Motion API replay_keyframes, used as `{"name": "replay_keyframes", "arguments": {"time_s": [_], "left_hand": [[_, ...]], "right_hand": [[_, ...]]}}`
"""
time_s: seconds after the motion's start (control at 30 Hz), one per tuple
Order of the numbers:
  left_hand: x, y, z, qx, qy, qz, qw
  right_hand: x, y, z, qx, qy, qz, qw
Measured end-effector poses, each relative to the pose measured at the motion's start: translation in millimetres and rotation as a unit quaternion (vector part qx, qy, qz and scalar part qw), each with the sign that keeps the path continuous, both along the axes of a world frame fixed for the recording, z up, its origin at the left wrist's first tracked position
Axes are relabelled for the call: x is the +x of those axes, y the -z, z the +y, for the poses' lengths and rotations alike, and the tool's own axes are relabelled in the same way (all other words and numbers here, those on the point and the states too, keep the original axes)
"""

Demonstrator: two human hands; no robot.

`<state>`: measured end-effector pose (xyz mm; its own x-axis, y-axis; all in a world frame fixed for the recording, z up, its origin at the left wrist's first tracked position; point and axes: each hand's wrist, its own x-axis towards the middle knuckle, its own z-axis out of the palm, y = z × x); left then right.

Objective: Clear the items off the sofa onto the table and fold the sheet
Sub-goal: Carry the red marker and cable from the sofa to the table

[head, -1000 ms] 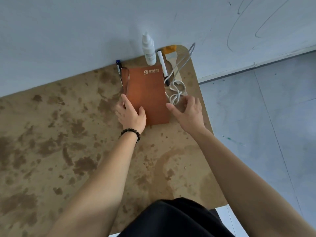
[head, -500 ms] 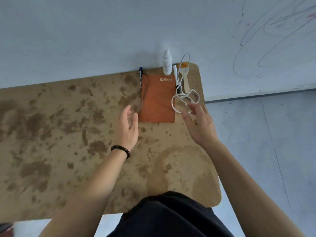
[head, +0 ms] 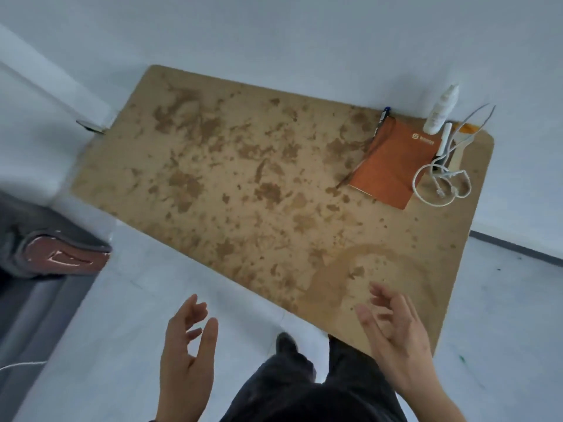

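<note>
Brown-mottled table: a wooden top with rounded corners, set against the white wall. The cleared items are grouped at its far right corner, probably to keep the rest of the surface free.
Orange rectangular notebook: lies flat, with a blue-capped pen just beside its left edge.
Looped white cable: touches the notebook's right edge, with one strand trailing up past the table corner.
White plastic bottle: stands upright by the wall, where it is less likely to be knocked. A white marker and a pale-handled brush lie below it.
Left hand: empty, fingers loosely spread, over the floor short of the table's near edge.
Right hand: also empty, fingers relaxed and apart, above the near right corner.
Grey and reddish-brown cloth: probably the sheet, bunched on the dark sofa at the left edge, well apart from both hands.
Stage: the clearing looks done or nearly done, and the folding has not yet begun.
</note>
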<state>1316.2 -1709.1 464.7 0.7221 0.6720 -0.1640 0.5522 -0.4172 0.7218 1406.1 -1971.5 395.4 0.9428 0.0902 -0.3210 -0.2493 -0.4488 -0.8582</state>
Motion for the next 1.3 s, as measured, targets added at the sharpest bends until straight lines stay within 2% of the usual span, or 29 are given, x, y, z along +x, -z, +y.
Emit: {"name": "replay_keyframes", "arguments": {"time_s": [0.2,0.33,0.5,0.73,0.87,1.0,1.17,1.3], "left_hand": [[-96.1,-10.2,41.3,0.008,-0.100,-0.064,0.993],[-193.2,-6.9,76.4,0.014,-0.181,-0.106,0.978],[-331.8,-0.5,124.3,-0.008,-0.304,-0.155,0.940],[-486.8,-10.0,165.1,0.012,-0.465,-0.182,0.866],[-544.5,1.5,205.7,0.017,-0.521,-0.165,0.837],[-581.4,20.6,263.5,0.002,-0.553,-0.144,0.821],[-622.4,31.8,387.0,-0.017,-0.568,-0.120,0.814],[-659.1,1.2,483.8,0.013,-0.581,-0.119,0.805]], "right_hand": [[-40.3,-22.0,49.3,0.010,-0.077,-0.074,0.994],[-92.3,-33.2,116.0,-0.001,-0.155,-0.122,0.980],[-191.3,-34.7,219.5,-0.023,-0.305,-0.176,0.936],[-299.9,-64.6,361.1,-0.008,-0.484,-0.178,0.857],[-342.9,-58.6,438.1,-0.020,-0.538,-0.177,0.824],[-382.7,-37.8,516.8,-0.021,-0.568,-0.166,0.806],[-425.7,-6.2,647.1,-0.029,-0.595,-0.143,0.790],[-460.8,-16.1,761.2,-0.021,-0.635,-0.136,0.760]]}}
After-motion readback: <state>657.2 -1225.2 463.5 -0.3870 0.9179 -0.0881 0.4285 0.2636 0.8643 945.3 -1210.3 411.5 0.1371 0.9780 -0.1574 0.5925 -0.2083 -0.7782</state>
